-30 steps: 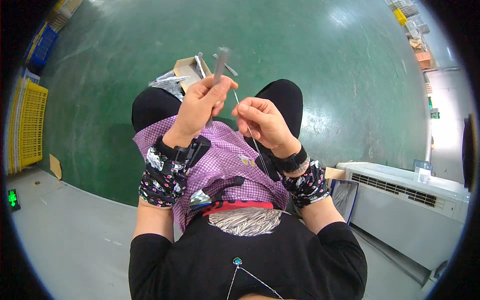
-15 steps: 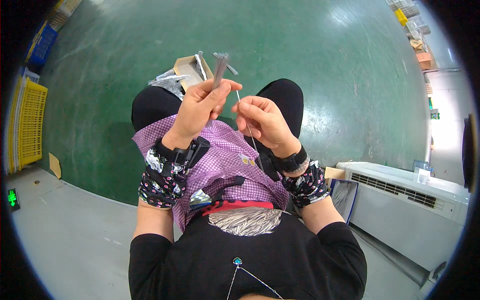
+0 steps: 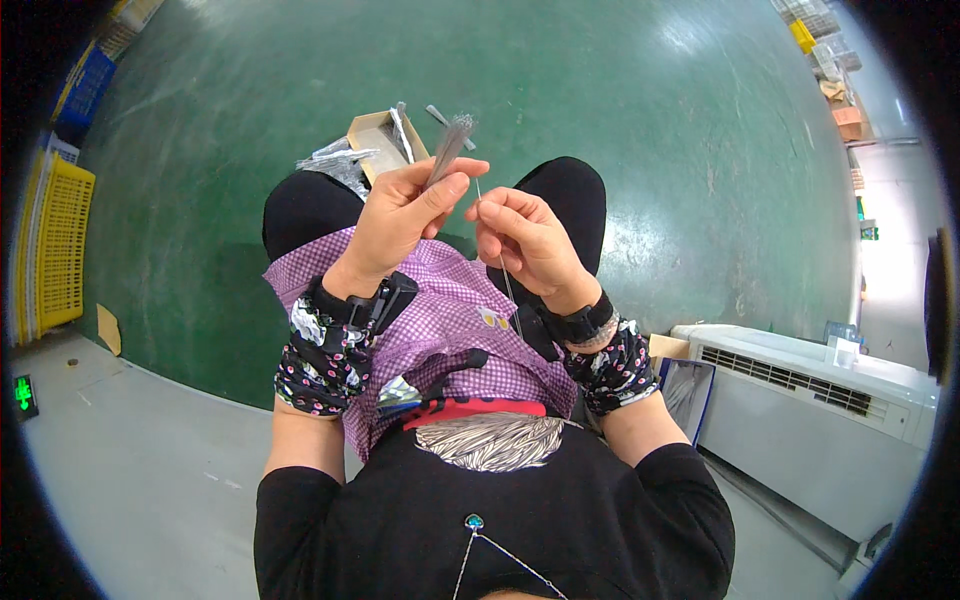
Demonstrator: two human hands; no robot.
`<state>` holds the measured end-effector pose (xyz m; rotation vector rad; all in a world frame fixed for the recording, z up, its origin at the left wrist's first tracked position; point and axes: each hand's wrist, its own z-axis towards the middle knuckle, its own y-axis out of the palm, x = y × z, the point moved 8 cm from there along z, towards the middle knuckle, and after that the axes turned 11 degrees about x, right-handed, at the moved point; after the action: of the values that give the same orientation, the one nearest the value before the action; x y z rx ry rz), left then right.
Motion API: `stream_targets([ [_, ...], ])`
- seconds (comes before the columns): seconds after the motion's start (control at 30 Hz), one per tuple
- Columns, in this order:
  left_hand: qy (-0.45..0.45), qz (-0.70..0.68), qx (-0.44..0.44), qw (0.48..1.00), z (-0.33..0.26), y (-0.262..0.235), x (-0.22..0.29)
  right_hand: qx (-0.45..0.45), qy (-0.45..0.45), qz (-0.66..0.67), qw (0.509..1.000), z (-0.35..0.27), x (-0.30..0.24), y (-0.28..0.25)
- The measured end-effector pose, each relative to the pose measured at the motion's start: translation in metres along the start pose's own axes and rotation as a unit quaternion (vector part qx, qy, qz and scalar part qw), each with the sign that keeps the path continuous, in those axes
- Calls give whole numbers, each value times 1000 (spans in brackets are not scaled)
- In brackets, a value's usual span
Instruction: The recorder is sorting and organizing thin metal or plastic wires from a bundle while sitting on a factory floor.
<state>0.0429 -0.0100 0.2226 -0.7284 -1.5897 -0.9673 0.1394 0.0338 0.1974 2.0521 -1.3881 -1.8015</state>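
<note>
- The left hand [image 3: 405, 210] is closed around a grey bundle [image 3: 447, 150] of thin wires, held upright above the knees.
- The right hand [image 3: 525, 240] pinches a single wire [image 3: 507, 280] between thumb and fingertips, just beside the bundle.
- A small cardboard box [image 3: 375, 135] lies on the green floor [image 3: 650, 130] beyond the knees.

Wire bundle [image 3: 447, 150] dull grey metal; single wire [image 3: 497, 245] thin, shiny; apron [image 3: 440, 320] matt checked cloth; box [image 3: 375, 135] plain cardboard; floor [image 3: 650, 120] glossy green.
</note>
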Motion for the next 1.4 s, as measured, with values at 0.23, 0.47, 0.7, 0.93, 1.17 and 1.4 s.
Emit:
stream_targets([
  [0.23,-15,50,-35,998,3,9,-4,2,-10,-9,1000,-1,-2,-7],
  [0.47,30,18,-51,998,4,10,5,4,-24,-48,999,2,-6,-4],
  [0.7,65,-122,83,987,52,-35,18,157,-293,-189,924,-4,-63,-9],
  [0.93,89,-159,306,934,135,-125,28,-25,-499,-427,754,-45,-57,95],
  [1.17,65,-197,480,852,174,-207,-3,-89,-485,-485,722,-13,1,137],
  [1.4,142,-75,608,778,140,-255,15,-72,-505,-414,754,3,-2,155],
])
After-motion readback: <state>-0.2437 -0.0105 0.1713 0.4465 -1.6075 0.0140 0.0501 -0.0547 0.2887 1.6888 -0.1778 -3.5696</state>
